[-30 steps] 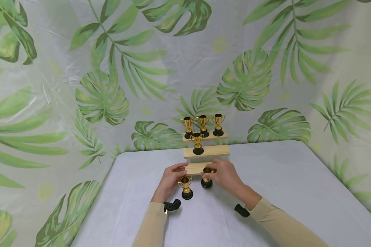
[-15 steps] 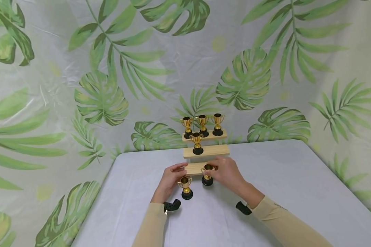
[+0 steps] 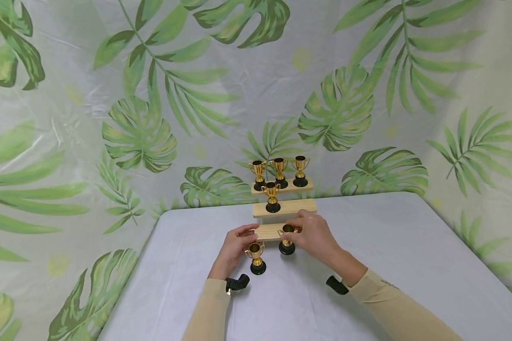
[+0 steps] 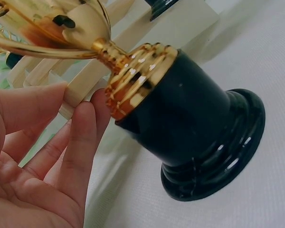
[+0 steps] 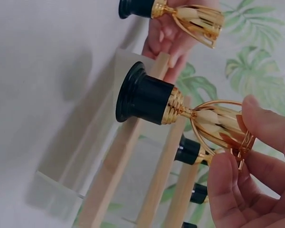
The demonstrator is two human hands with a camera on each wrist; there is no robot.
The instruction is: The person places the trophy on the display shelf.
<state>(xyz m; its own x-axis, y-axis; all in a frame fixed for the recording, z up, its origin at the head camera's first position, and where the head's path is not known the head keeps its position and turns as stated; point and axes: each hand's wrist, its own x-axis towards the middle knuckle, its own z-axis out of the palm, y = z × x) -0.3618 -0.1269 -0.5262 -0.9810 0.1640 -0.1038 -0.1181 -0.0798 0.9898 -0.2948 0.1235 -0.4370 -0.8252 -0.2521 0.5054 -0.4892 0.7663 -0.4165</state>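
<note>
While my right hand [image 3: 313,237] pinches the cup [image 3: 287,236] by its handle, I should keep it upright. My left hand [image 3: 234,246] lies relaxed beside the other cup [image 3: 256,258], touching the step [image 3: 269,231].

Table [image 3: 409,265]: grey-white cloth, w/ a 3-step wooden stand [image 3: 284,208] at its far middle edge. Top step [image 3: 307,186] carries 3 gold trophies [image 3: 279,173] in a row; middle step [image 3: 298,207] carries 1 trophy [image 3: 271,196] at its left end. Directly on the table, just in front of the bottom step [image 3: 266,231], stands 1 gold trophy on a black base [image 3: 256,258].
</note>
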